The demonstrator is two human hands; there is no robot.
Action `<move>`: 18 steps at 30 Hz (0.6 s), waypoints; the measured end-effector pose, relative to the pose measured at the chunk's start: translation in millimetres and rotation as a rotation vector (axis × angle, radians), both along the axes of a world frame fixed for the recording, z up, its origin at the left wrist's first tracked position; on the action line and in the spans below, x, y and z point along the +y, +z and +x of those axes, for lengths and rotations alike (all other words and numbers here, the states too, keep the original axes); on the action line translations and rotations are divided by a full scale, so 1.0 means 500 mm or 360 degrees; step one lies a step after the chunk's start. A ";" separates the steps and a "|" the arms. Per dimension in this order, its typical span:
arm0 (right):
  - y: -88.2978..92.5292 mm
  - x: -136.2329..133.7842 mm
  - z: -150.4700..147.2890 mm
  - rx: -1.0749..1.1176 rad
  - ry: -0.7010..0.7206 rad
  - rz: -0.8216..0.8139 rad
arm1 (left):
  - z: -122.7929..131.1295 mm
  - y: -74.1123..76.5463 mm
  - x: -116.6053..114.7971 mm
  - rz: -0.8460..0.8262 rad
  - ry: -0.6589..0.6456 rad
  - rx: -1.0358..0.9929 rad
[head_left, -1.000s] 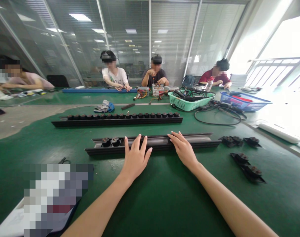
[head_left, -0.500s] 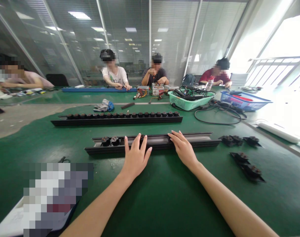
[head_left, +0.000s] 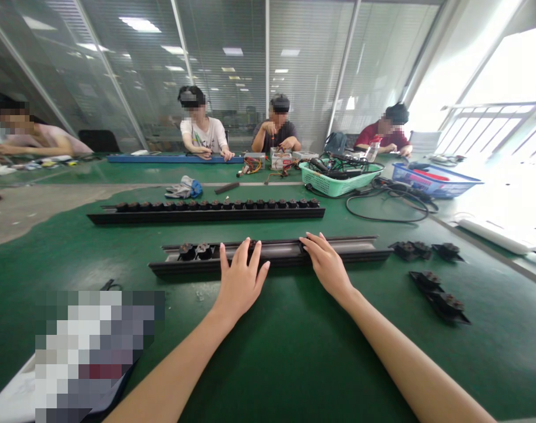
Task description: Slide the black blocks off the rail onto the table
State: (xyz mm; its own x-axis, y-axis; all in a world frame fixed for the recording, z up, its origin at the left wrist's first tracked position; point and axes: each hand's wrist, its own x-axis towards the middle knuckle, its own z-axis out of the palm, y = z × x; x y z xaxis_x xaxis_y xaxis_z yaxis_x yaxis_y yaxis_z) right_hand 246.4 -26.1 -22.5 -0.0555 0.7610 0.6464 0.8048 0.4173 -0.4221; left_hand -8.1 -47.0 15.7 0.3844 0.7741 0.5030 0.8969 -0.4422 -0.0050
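Observation:
A long black channel rail (head_left: 358, 257) with a grey inner floor lies across the table before me. My left hand (head_left: 244, 279) rests on its middle with spread fingers; a dark piece shows partly between the fingertips. My right hand (head_left: 330, 267) reaches over the rail farther right, fingers stretched out, its tips at a small dark part mostly hidden beneath them. Near the rail's left end sit two black modules with brownish tops, one a black module (head_left: 187, 251) and beside it another module (head_left: 203, 251).
Behind lies a second black rail (head_left: 206, 215) filled with similar modules. Loose black modules (head_left: 448, 302) lie at right. Farther back are a glove (head_left: 184, 187), a green basket (head_left: 338, 183), a blue basket (head_left: 435, 182) and a black cable (head_left: 387, 220). Several people sit around the table.
The whole view has shifted slightly. Both hands keep nearly the same place on the rail, and the modules in it look unmoved.

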 end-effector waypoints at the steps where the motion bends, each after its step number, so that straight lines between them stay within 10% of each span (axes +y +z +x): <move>1: 0.001 -0.001 -0.001 -0.0005 -0.0002 0.0004 | 0.000 0.001 0.000 -0.0002 0.0008 -0.0003; 18: 0.009 0.003 0.003 -0.0064 0.0004 0.0035 | -0.005 0.007 0.003 0.0029 -0.0006 0.0001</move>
State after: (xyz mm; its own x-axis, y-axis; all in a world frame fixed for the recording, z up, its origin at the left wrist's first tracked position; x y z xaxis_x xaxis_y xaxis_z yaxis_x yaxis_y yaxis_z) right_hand 247.7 -24.6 -18.0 -0.0834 0.7464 0.6603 0.8199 0.4280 -0.3802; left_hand -10.6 -45.6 19.1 0.3875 0.7635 0.5167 0.8953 -0.4452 -0.0138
